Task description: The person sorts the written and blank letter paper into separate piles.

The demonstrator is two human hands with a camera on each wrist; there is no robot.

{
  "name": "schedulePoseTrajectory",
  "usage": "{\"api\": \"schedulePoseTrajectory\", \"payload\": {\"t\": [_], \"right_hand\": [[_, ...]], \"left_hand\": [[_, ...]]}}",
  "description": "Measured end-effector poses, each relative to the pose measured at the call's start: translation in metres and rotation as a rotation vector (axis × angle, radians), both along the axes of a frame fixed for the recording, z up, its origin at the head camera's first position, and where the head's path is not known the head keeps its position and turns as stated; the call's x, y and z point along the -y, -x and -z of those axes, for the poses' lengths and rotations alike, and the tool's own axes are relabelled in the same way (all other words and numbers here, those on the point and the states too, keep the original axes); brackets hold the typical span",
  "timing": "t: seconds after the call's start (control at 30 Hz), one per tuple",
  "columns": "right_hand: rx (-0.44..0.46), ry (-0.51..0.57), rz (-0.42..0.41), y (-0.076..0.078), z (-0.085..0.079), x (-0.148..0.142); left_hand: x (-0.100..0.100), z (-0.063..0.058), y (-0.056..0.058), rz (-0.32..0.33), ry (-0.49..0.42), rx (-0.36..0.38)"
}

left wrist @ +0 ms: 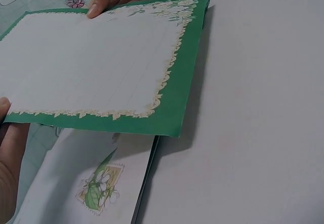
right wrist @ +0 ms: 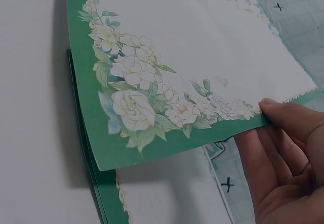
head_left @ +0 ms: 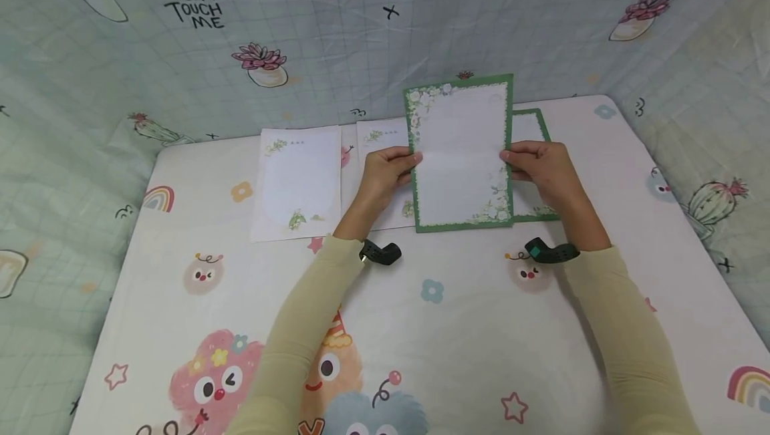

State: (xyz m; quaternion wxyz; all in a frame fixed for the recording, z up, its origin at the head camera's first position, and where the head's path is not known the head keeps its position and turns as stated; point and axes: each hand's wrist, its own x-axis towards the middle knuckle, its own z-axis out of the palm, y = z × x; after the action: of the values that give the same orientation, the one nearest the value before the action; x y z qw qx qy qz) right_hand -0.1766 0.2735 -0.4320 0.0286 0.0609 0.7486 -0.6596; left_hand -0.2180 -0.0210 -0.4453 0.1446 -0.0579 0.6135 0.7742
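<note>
A sheet of letter paper [head_left: 460, 154] with a green border and white flowers at two corners is held up between both hands. My left hand [head_left: 381, 178] pinches its left edge, thumb on the front face and fingers behind. On the opposite edge, my right hand [head_left: 547, 169] grips it the same way, as the right wrist view shows with the thumb [right wrist: 276, 110] over the border. A faint crease crosses the middle of the sheet. Behind it, partly covered, lies another green-bordered sheet [head_left: 528, 129] on the table.
Left of the held sheet lies a white sheet [head_left: 299, 184] with small plant prints. A similar white sheet [head_left: 391, 129] is partly hidden behind the left hand. The table [head_left: 469, 335] has a cartoon-print cover, and patterned cloth [head_left: 337, 34] hangs behind and at both sides.
</note>
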Motion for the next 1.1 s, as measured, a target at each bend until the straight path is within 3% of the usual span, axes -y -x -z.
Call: {"api": "schedulePoseTrajectory", "payload": {"t": [0.3,1.1], "right_hand": [[-0.006,-0.095,0.023,-0.007,-0.003,-0.011],[-0.013,-0.187,0.037,-0.015,-0.006,-0.031]], "left_hand": [[-0.014,0.003,-0.004,0.024,-0.035,-0.017],[-0.034,0.002,-0.007,0.074,-0.087,-0.018]]}}
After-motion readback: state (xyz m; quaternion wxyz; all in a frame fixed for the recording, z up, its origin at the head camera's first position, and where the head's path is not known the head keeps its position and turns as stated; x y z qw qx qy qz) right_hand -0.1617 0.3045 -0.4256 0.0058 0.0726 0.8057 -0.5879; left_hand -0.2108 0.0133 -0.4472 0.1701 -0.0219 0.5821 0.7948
